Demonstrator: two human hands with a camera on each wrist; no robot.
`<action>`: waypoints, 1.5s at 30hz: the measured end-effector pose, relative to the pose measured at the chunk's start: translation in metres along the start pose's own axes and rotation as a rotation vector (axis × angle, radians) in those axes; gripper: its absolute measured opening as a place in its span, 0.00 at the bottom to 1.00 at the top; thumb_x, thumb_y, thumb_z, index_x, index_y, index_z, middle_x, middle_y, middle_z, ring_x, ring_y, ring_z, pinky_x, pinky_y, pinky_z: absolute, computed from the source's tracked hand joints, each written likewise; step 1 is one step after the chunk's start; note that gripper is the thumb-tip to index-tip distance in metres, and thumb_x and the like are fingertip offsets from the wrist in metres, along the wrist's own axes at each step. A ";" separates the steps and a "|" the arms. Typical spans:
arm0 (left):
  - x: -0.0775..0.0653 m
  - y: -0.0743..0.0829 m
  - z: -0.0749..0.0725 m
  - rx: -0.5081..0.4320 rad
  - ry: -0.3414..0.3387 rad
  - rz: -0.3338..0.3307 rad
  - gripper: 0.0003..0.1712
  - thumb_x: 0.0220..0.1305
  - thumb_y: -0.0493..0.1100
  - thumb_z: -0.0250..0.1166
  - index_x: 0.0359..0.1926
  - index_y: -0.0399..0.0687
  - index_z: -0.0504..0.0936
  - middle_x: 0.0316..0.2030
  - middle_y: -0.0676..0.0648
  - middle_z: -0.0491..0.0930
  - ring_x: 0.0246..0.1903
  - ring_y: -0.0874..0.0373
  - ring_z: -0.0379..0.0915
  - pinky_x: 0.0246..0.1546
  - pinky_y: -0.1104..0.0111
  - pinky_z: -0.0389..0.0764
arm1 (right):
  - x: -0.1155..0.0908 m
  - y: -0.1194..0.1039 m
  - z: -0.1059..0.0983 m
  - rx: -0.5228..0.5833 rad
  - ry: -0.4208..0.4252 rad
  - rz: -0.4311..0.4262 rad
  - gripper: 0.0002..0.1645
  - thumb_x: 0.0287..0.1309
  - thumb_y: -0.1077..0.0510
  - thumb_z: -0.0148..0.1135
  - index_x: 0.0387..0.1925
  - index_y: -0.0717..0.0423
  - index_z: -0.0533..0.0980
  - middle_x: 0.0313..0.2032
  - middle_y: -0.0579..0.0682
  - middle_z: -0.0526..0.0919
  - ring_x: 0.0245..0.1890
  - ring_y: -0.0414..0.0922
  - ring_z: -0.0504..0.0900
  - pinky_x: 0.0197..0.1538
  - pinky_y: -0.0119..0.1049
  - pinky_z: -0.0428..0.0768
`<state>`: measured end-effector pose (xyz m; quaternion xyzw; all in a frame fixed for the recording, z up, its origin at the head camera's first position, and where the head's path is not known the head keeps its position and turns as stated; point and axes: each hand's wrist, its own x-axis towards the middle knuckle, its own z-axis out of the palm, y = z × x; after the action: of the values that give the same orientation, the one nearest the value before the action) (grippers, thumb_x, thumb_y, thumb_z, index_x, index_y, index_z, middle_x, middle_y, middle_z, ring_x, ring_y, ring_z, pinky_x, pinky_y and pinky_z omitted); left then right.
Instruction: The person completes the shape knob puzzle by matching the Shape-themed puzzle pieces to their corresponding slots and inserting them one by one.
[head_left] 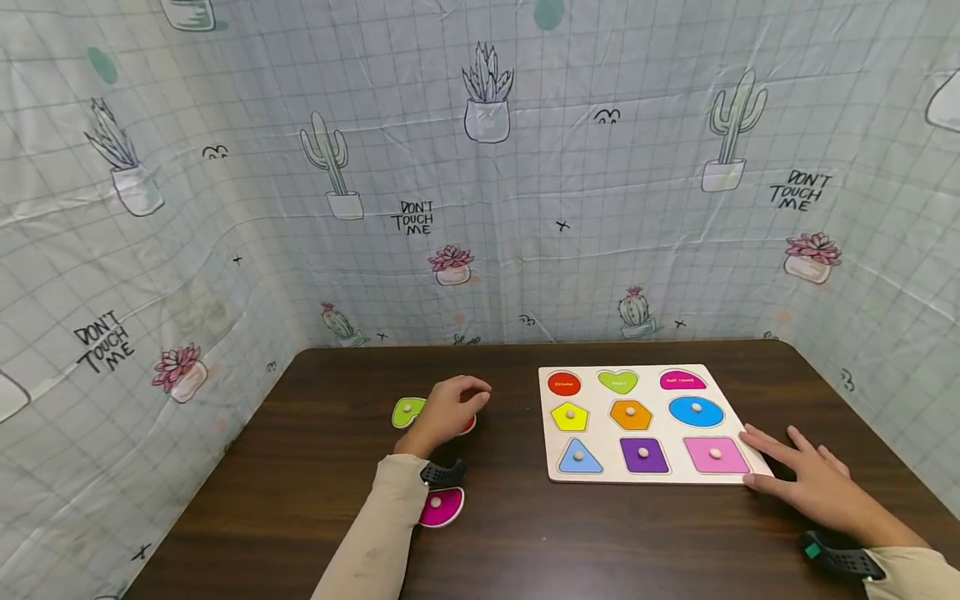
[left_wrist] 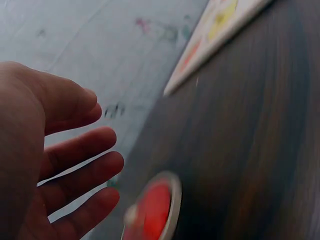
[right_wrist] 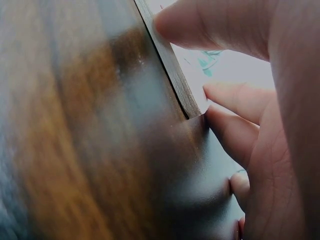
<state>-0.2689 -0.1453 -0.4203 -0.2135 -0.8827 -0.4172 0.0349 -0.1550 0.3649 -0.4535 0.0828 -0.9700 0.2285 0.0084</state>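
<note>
My left hand point(head_left: 444, 414) hovers over the table, thumb and fingers loosely bent with a gap between them and nothing held. Below it is a red knobbed piece point(left_wrist: 155, 212), mostly hidden by the hand in the head view. A green heart piece point(head_left: 406, 412) lies just left of that hand. Near my left wrist rests a magenta half-round piece point(head_left: 444, 508). At the right, the white shape puzzle board point(head_left: 596, 429) lies flat. My right hand point(head_left: 813, 482) touches its near right corner, thumb at the front edge and extended fingers along the right side.
Knobbed shapes, such as a yellow pentagon point(head_left: 570, 417) and a blue oval point(head_left: 696, 410), sit in the board's two nearer rows. The far row shows lettered shapes without knobs. A patterned cloth point(head_left: 517, 192) surrounds the dark wooden table point(head_left: 570, 542) at the back and sides.
</note>
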 end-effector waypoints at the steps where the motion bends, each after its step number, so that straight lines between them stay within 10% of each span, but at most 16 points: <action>1: -0.002 -0.004 -0.004 0.004 0.008 -0.011 0.13 0.72 0.42 0.62 0.50 0.41 0.85 0.48 0.48 0.83 0.49 0.51 0.78 0.53 0.56 0.79 | 0.000 0.001 -0.001 -0.003 -0.001 0.002 0.44 0.64 0.40 0.62 0.73 0.59 0.62 0.70 0.70 0.62 0.68 0.81 0.46 0.59 0.79 0.42; 15: -0.022 -0.036 -0.024 0.082 0.051 -0.057 0.08 0.67 0.41 0.67 0.46 0.46 0.87 0.44 0.50 0.83 0.43 0.53 0.77 0.47 0.59 0.79 | 0.000 0.004 0.002 0.005 -0.006 -0.007 0.43 0.65 0.40 0.62 0.72 0.60 0.63 0.70 0.72 0.61 0.68 0.82 0.44 0.57 0.80 0.41; 45: -0.021 -0.043 -0.026 0.137 -0.046 -0.006 0.08 0.62 0.37 0.70 0.43 0.42 0.88 0.46 0.48 0.82 0.48 0.49 0.78 0.53 0.55 0.78 | 0.001 0.004 0.003 -0.008 -0.007 -0.009 0.45 0.65 0.40 0.61 0.73 0.59 0.61 0.69 0.72 0.61 0.68 0.81 0.43 0.59 0.79 0.40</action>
<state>-0.2703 -0.1960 -0.4398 -0.2175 -0.9103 -0.3510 0.0281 -0.1567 0.3670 -0.4581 0.0881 -0.9705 0.2245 0.0063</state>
